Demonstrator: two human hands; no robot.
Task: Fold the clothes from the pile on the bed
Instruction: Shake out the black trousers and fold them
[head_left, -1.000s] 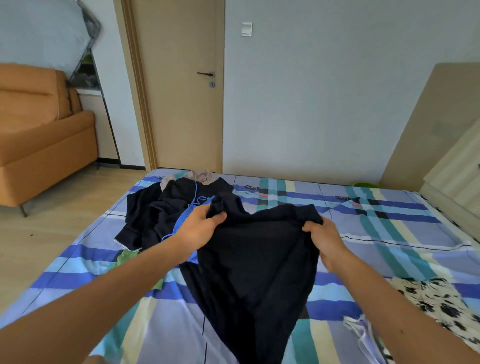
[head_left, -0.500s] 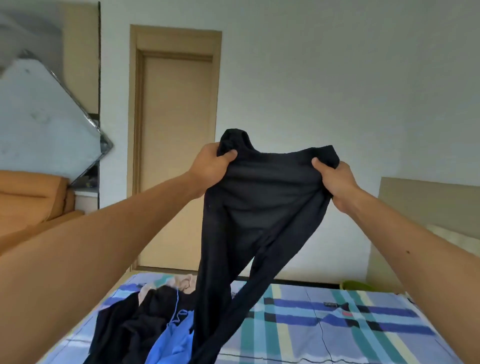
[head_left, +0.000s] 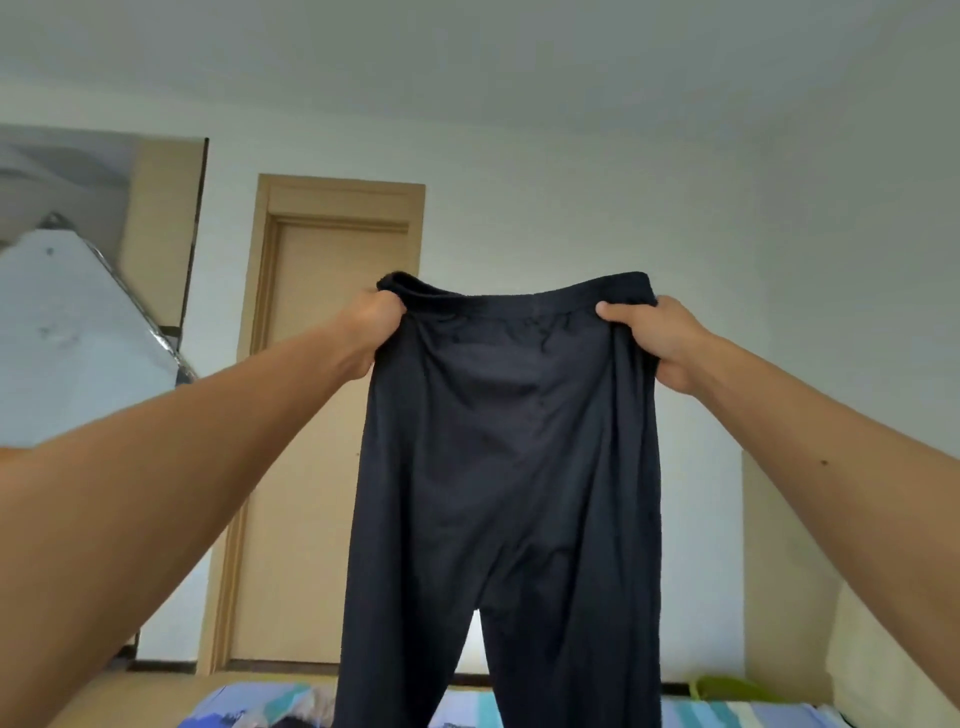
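Note:
Dark navy trousers (head_left: 498, 467) hang in the air in front of me, waistband on top and both legs dropping out of the bottom of the view. My left hand (head_left: 371, 332) is closed on the waistband's left end. My right hand (head_left: 654, 338) clamps the right end, thumb over the front. The waistband is stretched flat between them. Only the far edge of the bed (head_left: 727, 714), with its blue and teal striped sheet, shows along the bottom. The pile is almost all hidden behind the trousers.
A closed wooden door (head_left: 322, 415) stands behind the trousers on the left. A grey board (head_left: 78, 322) leans at the far left. A beige headboard panel (head_left: 779, 571) rises at the right, with a green object (head_left: 727, 688) at its foot.
Both hands lifted the trousers from the bed up to head height and spread the waistband wide. The view tilted up, so the bed and pile slid nearly out of sight.

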